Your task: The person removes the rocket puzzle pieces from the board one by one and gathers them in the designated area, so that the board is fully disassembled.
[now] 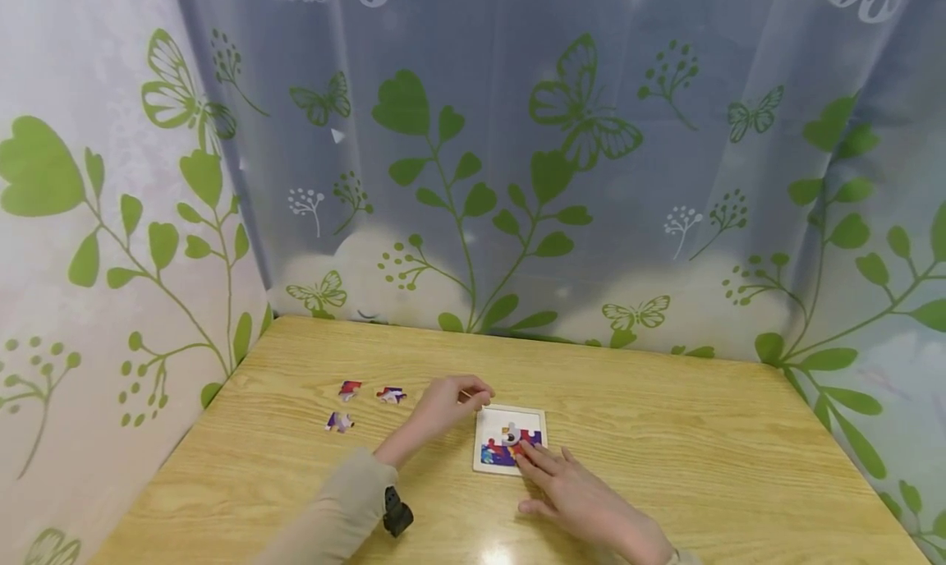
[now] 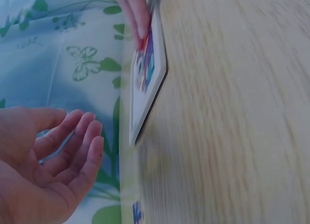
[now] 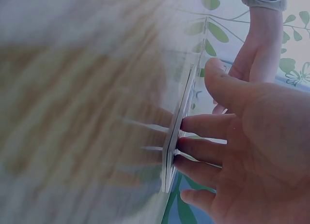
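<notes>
A square jigsaw tray (image 1: 510,471) with a pale frame lies on the table, its lower part filled with colourful puzzle pieces (image 1: 497,452) and its upper part bare white. My right hand (image 1: 580,495) rests its fingertips on the pieces at the tray's right side; in the right wrist view its fingers (image 3: 203,146) are nearly straight. My left hand (image 1: 447,405) hovers by the tray's upper left corner. Seen in the left wrist view, its fingers (image 2: 80,154) are loosely bent, with nothing in the palm.
Left of my left hand lie three loose puzzle pieces: one red and grey (image 1: 350,391), one purple and white (image 1: 392,395), one purple and grey (image 1: 340,421). The wooden table (image 1: 665,417) meets a leaf-patterned curtain (image 1: 473,220) at the back. A black device (image 1: 397,513) sits on my left wrist.
</notes>
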Demonstrator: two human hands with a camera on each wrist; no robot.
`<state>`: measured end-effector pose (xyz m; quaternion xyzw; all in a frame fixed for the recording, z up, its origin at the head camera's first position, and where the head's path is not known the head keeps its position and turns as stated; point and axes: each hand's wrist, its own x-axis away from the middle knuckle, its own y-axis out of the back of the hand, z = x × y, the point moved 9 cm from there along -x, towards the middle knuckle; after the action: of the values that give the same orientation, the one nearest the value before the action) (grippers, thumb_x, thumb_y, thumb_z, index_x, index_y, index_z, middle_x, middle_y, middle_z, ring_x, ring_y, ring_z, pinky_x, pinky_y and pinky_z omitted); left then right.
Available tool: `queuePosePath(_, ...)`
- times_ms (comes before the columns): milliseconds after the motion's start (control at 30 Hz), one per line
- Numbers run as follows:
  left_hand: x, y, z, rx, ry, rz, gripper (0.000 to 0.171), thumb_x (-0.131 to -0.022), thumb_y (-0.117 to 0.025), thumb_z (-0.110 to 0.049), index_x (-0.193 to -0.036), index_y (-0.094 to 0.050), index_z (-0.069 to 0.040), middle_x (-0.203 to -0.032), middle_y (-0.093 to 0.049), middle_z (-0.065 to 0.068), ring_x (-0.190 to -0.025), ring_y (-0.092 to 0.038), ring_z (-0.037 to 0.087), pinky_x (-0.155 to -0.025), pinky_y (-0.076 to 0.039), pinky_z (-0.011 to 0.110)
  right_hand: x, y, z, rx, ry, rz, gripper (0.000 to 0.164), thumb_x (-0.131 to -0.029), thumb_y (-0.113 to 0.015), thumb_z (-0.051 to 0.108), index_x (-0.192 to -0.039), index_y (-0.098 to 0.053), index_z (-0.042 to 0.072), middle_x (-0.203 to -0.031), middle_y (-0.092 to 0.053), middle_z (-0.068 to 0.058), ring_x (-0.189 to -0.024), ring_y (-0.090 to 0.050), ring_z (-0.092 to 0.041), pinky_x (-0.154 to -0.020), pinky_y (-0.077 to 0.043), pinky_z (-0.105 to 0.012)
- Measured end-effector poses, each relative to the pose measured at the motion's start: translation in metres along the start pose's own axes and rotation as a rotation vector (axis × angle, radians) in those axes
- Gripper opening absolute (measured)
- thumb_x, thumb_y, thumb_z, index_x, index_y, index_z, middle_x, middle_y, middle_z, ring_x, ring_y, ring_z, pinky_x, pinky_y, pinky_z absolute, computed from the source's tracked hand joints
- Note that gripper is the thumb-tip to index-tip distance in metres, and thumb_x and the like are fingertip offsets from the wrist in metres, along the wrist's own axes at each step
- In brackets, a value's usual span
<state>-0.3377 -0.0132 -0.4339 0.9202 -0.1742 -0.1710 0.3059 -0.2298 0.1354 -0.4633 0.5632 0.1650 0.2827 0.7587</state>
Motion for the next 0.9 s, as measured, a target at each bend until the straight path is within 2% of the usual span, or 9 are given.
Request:
queuePosePath(367,-0.012,-0.035,-0.006,-0.054,0.026,0.127,0.022,-0.103,-0.061,-0.021,-0.109,-0.077,-0.006,-0.097,-0.076,0.003,-0.087,-0.068,0.014,-0.077,-0.055,0.029,0.001,0.000,0.001,-0.008,-0.004,0.018,0.069,-0.102,-0.054,0.046,-0.151,-0.043,-0.001,-0.158,-0.037,-0.022,-0.143,-0.040,-0.038,-0.114,-0.029,-0.063)
queuePosePath(500,-0.015,-0.042,-0.005,-0.085,0.054,0.150,0.022,-0.102,-0.062,-0.021,-0.106,-0.078,-0.006,-0.095,-0.076,0.004,-0.081,-0.065,0.011,-0.076,-0.054,0.030,0.001,0.000,0.001,-0.010,0.006,0.013,0.069,-0.102,-0.054,0.046,-0.151,-0.043,-0.001,-0.158,-0.037,-0.023,-0.143,-0.040,-0.038,-0.113,-0.029,-0.064)
queuePosePath(700,-0.015,-0.050,-0.001,-0.091,0.109,0.186,0.026,-0.103,-0.060,-0.024,-0.099,-0.079,-0.007,-0.077,-0.070,0.001,-0.060,-0.051,0.006,-0.060,-0.042,0.022,0.002,0.001,0.001,-0.008,0.012,0.011,0.069,-0.102,-0.054,0.046,-0.151,-0.044,-0.002,-0.158,-0.037,-0.024,-0.143,-0.040,-0.038,-0.113,-0.030,-0.064)
queuePosePath(900,-0.014,-0.050,-0.001,-0.082,0.130,0.191,0.032,-0.105,-0.057,-0.029,-0.097,-0.079,-0.007,-0.080,-0.072,0.001,-0.059,-0.050,0.007,-0.056,-0.037,0.021,0.000,0.002,0.003,0.010,0.022,-0.001,0.068,-0.102,-0.054,0.045,-0.149,-0.045,-0.003,-0.157,-0.038,-0.023,-0.143,-0.040,-0.038,-0.112,-0.031,-0.064)
